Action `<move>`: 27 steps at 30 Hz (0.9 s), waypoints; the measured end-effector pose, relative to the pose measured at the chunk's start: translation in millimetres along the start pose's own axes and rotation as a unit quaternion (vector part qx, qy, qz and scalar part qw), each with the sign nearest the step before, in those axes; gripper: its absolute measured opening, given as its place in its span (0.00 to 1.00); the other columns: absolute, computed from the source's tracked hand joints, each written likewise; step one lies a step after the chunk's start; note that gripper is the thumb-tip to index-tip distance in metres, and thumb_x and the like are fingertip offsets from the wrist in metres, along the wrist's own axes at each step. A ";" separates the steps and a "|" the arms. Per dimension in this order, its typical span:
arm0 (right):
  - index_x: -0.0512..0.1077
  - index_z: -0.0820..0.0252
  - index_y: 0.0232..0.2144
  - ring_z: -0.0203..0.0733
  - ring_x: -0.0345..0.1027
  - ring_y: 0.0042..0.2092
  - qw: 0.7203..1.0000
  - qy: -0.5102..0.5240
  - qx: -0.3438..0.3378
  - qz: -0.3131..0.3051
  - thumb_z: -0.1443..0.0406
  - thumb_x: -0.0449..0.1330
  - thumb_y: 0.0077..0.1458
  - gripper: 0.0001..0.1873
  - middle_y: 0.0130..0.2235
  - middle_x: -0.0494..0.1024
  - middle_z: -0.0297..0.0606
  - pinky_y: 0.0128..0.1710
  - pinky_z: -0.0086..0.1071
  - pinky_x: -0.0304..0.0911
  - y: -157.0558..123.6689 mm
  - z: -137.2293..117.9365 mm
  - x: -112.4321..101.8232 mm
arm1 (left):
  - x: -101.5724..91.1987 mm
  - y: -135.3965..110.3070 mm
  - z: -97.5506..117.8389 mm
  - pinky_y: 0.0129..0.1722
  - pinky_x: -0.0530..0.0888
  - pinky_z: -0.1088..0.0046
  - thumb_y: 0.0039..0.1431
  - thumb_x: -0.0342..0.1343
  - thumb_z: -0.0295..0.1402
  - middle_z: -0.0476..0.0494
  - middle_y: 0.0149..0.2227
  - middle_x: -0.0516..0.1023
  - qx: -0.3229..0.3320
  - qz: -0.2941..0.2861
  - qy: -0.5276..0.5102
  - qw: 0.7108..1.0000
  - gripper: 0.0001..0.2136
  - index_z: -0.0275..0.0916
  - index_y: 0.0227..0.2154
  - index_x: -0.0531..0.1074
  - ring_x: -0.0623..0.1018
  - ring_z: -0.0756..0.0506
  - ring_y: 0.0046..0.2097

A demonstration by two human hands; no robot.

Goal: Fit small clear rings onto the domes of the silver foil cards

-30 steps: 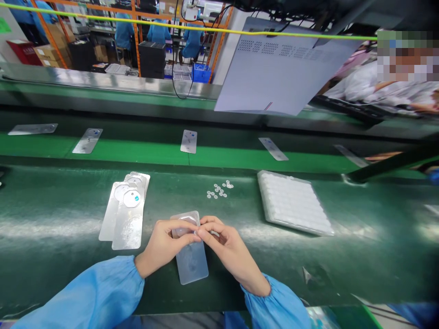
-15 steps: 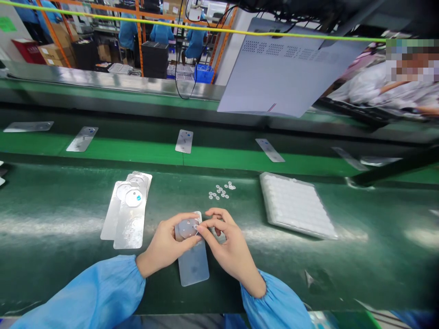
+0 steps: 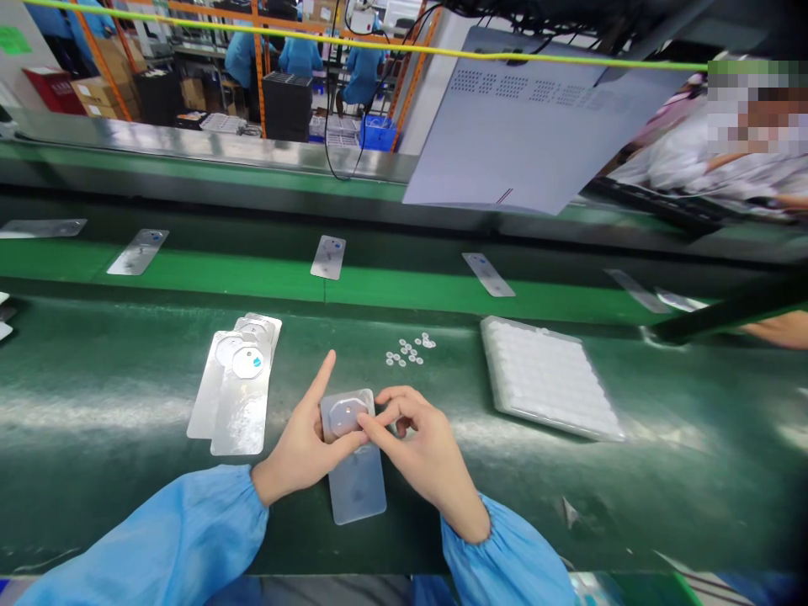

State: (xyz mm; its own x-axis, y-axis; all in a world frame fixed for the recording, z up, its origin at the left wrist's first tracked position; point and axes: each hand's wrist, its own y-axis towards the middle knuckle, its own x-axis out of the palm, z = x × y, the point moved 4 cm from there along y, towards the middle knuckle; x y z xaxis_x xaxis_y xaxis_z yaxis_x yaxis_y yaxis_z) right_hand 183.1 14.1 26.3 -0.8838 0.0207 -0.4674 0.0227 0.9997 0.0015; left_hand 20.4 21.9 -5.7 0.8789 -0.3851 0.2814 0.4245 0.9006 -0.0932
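A silver rectangular panel point(image 3: 357, 488) with rounded corners lies in front of me, a raised rounded part near its top end. My left hand point(image 3: 301, 446) is at its left edge, thumb across the face, index finger stretched up and away; the other fingers are mostly hidden. My right hand point(image 3: 420, 446) pinches thumb and index finger at the right side of the raised part; whatever sits between these fingertips is hidden. Beyond my hands lie several small white rings point(image 3: 410, 351). To the left, similar silver panels point(image 3: 238, 412) overlap in a stack, the top one bearing a blue mark.
A clear tray of white pieces point(image 3: 549, 379) sits to the right. Behind, a green conveyor belt point(image 3: 397, 290) carries several spaced panels. A grey board point(image 3: 505, 143) hangs above it. Another person's hand point(image 3: 779, 328) reaches in at far right, beside a dark post point(image 3: 738, 307).
My left index finger has lifted off the panel and points up. The small white ring at my right fingertips is no longer visible. Panels on the belt have shifted slightly left.
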 end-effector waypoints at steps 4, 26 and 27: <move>0.66 0.57 0.27 0.38 0.67 0.30 0.981 0.148 0.076 -0.097 0.48 0.72 0.46 0.25 0.29 0.76 0.34 0.26 0.29 0.57 7.8 14.6 2.3 | -1.0 2.3 3.1 0.34 0.74 0.77 0.55 0.68 0.34 0.50 0.33 0.78 -0.003 0.000 -0.003 1.000 0.48 0.43 0.72 0.43 0.76 0.51 0.32; 0.76 0.61 0.21 0.39 0.65 0.21 0.994 0.034 0.101 0.011 0.43 0.69 0.44 0.26 0.22 0.77 0.46 0.19 0.34 0.56 175.8 -10.4 -39.7 | -230.7 49.4 175.3 0.59 0.69 0.52 0.66 0.56 0.31 0.29 0.57 0.75 0.052 0.355 0.586 0.726 0.17 0.30 0.55 0.70 0.74 0.33 0.59; 0.76 0.60 0.21 0.39 0.64 0.20 0.997 0.011 0.082 -0.001 0.42 0.69 0.43 0.26 0.22 0.76 0.43 0.19 0.34 0.57 170.9 -9.7 -30.8 | -245.3 51.6 188.3 0.58 0.69 0.50 0.66 0.57 0.31 0.28 0.55 0.76 0.045 0.362 0.600 0.712 0.17 0.27 0.54 0.70 0.74 0.32 0.58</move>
State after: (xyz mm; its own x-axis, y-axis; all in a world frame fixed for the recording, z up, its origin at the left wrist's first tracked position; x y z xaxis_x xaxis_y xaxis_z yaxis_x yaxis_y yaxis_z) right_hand 209.7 184.4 49.5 -0.8944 0.0201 -0.4469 0.0942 0.9850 -0.1443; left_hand -214.2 200.8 100.3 0.4367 0.3407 -0.8326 -0.2038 0.9389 0.2773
